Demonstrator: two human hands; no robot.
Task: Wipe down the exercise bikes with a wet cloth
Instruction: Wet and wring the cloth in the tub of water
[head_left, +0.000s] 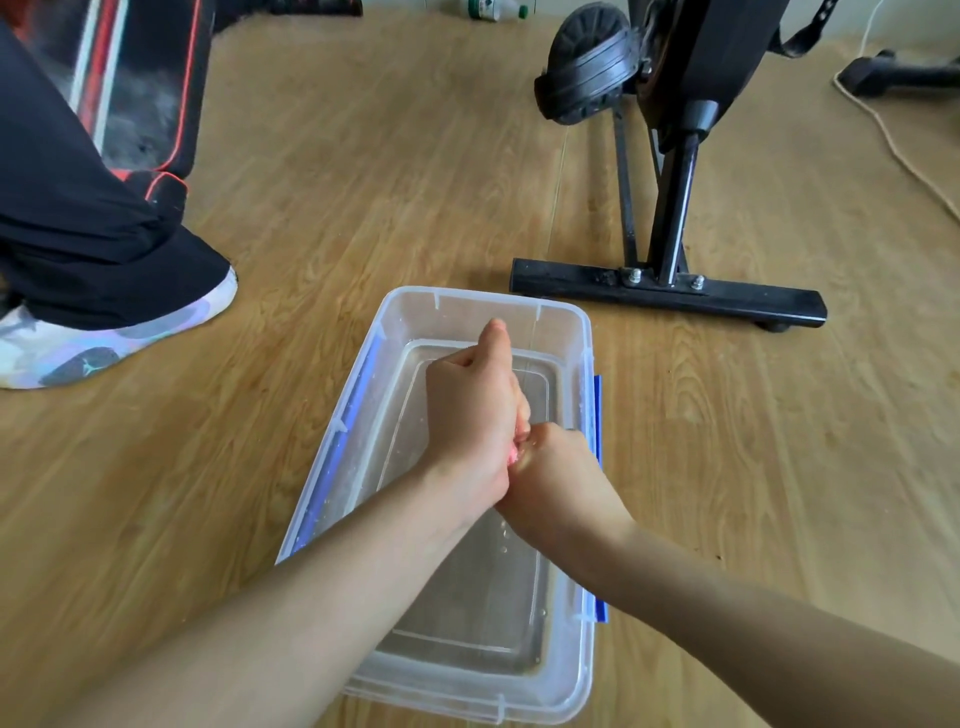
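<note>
Head view of left hand (467, 415) and right hand (561, 478) fisted tight around pink cloth (514, 458), low over water tub (405, 312), likely to catch wrung-out drips.

— Where are the hands?
— The left hand (470, 410) and right hand (558, 478) grip a pink cloth (514, 457) between them, over the clear tub (488, 299) of water.
— And the exercise bike (670, 208)?
— It stands just beyond the tub.

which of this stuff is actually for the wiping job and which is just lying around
For the job:
pink cloth, gripped by the left hand and right hand
clear tub of water under them
black exercise bike

Lying about:
white bottle at the far edge
pale cord
another person's shoe
</note>
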